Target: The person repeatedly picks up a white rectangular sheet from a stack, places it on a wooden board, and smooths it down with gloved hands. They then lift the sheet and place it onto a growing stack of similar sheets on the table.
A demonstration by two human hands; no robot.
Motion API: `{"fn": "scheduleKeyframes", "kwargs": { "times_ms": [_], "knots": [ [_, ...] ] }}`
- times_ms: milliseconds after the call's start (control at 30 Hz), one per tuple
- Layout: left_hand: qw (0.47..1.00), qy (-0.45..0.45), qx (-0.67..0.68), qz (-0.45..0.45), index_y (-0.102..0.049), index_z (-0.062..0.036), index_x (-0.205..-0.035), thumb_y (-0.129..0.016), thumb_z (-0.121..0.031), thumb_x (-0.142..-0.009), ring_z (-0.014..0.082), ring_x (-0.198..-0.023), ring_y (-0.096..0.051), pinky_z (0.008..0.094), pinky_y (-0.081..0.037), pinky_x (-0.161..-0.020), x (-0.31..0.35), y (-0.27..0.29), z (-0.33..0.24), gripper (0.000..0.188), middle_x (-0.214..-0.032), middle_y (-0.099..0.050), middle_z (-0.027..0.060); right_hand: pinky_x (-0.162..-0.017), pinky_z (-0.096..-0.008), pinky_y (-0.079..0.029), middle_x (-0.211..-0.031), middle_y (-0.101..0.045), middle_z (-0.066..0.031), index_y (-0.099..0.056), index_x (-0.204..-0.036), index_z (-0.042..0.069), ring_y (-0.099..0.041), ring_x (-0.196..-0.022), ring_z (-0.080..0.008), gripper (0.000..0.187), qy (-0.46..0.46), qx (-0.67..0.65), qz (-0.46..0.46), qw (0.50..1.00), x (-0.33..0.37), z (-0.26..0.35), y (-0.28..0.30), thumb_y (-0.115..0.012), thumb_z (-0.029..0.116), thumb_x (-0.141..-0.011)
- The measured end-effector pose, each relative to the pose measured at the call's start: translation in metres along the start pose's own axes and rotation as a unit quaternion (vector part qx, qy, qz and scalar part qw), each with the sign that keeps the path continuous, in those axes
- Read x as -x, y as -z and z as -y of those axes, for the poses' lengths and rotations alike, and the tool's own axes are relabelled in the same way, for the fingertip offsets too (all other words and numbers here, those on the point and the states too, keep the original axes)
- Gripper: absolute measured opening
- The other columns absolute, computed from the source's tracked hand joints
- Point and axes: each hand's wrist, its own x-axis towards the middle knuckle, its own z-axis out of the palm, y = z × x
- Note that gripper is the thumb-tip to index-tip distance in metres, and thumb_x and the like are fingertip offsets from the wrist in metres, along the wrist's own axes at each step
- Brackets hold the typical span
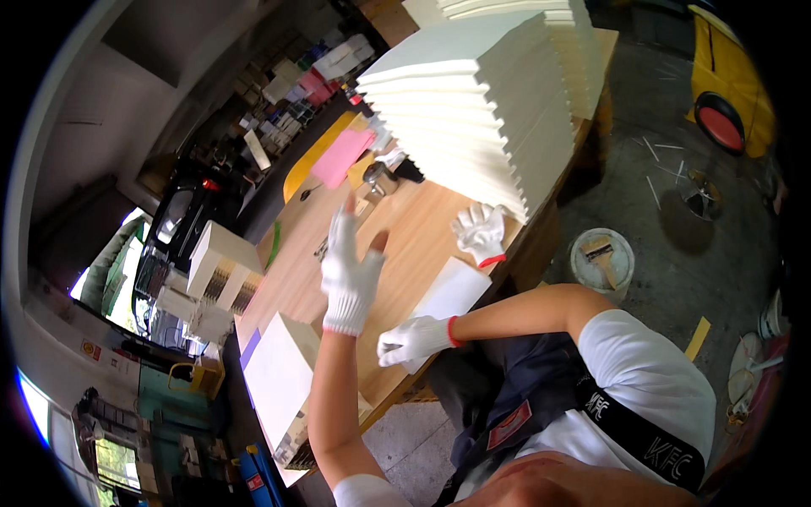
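Observation:
My left hand [348, 275], in a white knit glove that leaves at least the thumb and one fingertip bare, is raised over the wooden table [414, 228]. Its fingers point up and away, with the thumb apart, and nothing is in it. Near the table's front edge my right hand [416, 340], in a white glove with a red cuff, is curled closed over the near end of a white sheet [452, 291]. What its fingers pinch, if anything, is hidden. A loose white glove [480, 234] lies beyond the sheet.
Tall stacks of thick white sheets [473, 110] rise at the far right of the table. A white block-like stack [283, 372] stands at the left. Farther back are a metal cup [380, 179] and pink paper [345, 158]. On the floor stands a white bucket with a brush [601, 260].

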Motion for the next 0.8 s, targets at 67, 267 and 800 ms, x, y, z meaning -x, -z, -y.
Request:
{"fn": "scheduleKeyframes", "kwargs": {
  "times_ms": [67, 267, 800],
  "knots": [
    [0.995, -0.077, 0.066, -0.001, -0.037, -0.0066, -0.149, -0.068, -0.023, -0.092, 0.0388, -0.136, -0.044, 0.0425, -0.04, -0.11, -0.047, -0.022, -0.03, 0.067, -0.147, -0.045, 0.0236, -0.08, -0.0344, -0.051, -0.099, -0.071, -0.0087, -0.064, -0.113, 0.009, -0.069, -0.085, -0.0201, 0.046, -0.004, 0.004, -0.025, 1.0, 0.028, -0.017, 0.015, -0.059, 0.05, -0.095],
    [0.984, -0.171, -0.015, -0.038, -0.048, -0.0111, -0.14, -0.064, -0.028, -0.093, 0.0379, -0.132, -0.046, 0.0443, -0.039, -0.109, -0.158, -0.092, -0.075, 0.053, -0.144, -0.049, 0.0164, -0.074, -0.0312, -0.051, -0.092, -0.07, -0.0027, -0.064, -0.108, 0.01, -0.067, -0.075, -0.0143, 0.035, -0.039, -0.03, -0.062, 0.997, 0.097, -0.03, 0.056, -0.057, 0.042, -0.098],
    [0.984, -0.064, -0.126, 0.11, -0.062, -0.0097, -0.122, -0.049, -0.02, -0.093, 0.0267, -0.107, -0.057, 0.0357, -0.045, -0.097, -0.23, -0.071, -0.11, 0.034, -0.122, -0.062, 0.0092, -0.075, -0.0298, -0.052, -0.093, -0.067, -0.0047, -0.062, -0.113, 0.006, -0.065, -0.077, -0.013, 0.032, -0.053, -0.183, -0.036, 0.981, 0.128, -0.078, 0.061, -0.053, 0.034, -0.1]
  ]
}}
